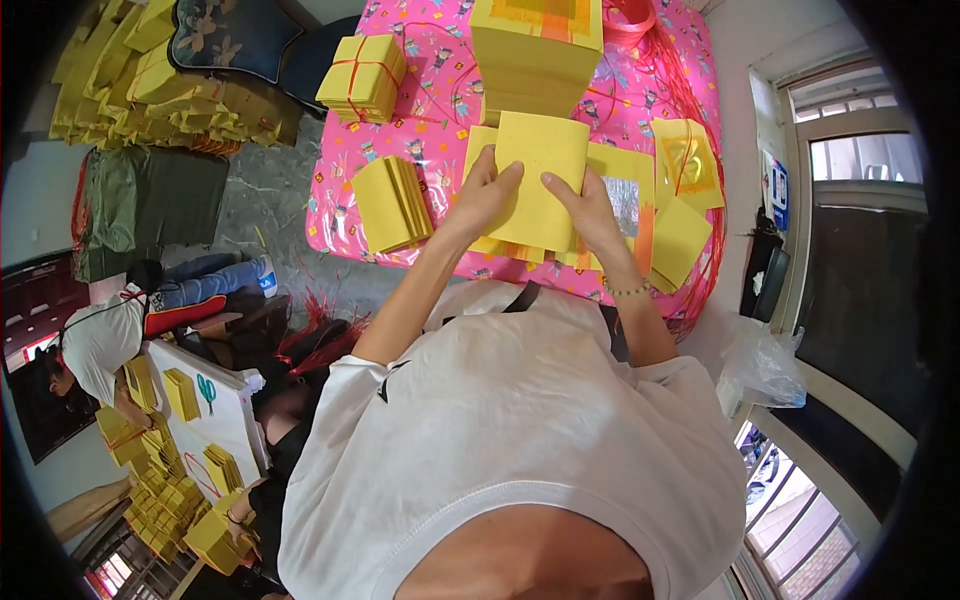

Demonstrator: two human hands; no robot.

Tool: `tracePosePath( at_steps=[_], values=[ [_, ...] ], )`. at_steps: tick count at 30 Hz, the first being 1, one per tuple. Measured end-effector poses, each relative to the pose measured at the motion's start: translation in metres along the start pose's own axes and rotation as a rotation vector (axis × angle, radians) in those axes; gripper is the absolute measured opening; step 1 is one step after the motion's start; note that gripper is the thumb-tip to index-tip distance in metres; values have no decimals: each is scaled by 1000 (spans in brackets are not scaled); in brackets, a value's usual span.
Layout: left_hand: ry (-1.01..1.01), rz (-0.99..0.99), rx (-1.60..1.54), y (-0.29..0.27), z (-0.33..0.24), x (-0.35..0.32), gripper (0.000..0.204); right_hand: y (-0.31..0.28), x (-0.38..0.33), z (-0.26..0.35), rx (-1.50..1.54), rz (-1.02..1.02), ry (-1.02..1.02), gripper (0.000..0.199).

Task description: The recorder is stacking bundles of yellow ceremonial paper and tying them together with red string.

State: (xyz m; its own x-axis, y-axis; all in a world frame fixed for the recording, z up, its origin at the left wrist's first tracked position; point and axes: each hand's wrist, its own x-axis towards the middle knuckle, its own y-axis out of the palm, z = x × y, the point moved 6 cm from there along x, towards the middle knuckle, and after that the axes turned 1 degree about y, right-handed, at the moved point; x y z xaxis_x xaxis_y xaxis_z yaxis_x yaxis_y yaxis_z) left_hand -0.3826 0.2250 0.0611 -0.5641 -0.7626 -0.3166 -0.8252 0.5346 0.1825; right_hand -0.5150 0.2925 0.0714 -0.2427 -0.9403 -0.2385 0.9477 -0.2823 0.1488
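Note:
Both my hands are closed on a folded wad of yellow joss paper [545,190], held over the near part of the table. My left hand [485,198] grips its left edge with the thumb on top. On its right edge, my right hand [592,208] does the same; the undersides of the fingers are hidden. Beneath lie more yellow sheets, one with a silver foil square [622,207] and an orange border. Just beyond stands a tall yellow paper stack [537,75]. A small folded pile [390,203] lies left of my left hand.
A pink patterned cover [440,55] spreads over the table. A bundle tied with red string [362,78] sits far left. Loose red strings [690,95] run down the right edge near a gold-foil sheet [690,165]. At lower left, a person [105,335] works at a white table [215,420].

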Motion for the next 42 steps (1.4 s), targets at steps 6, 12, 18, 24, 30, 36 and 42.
tracePosePath(
  at_steps=[6,12,18,24,30,36,42],
  values=[
    [110,-12,-191,13,-18,-17,35,3,-15,7,9,-69,-82,35],
    [217,33,-101,15,-30,-29,41,12,-32,22,53,-49,-189,37],
    [313,34,11,11,-35,-40,43,12,-43,26,80,-73,-264,34],
    [342,5,74,14,-39,-47,43,7,-47,26,96,-112,-295,27],
    [373,27,20,20,-42,-49,43,5,-50,26,57,-130,-289,26],
    [353,77,-32,26,-41,-50,42,3,-48,24,59,-163,-296,25],
    [308,81,-89,27,-41,-50,43,2,-44,25,42,-150,-281,24]
  ],
)
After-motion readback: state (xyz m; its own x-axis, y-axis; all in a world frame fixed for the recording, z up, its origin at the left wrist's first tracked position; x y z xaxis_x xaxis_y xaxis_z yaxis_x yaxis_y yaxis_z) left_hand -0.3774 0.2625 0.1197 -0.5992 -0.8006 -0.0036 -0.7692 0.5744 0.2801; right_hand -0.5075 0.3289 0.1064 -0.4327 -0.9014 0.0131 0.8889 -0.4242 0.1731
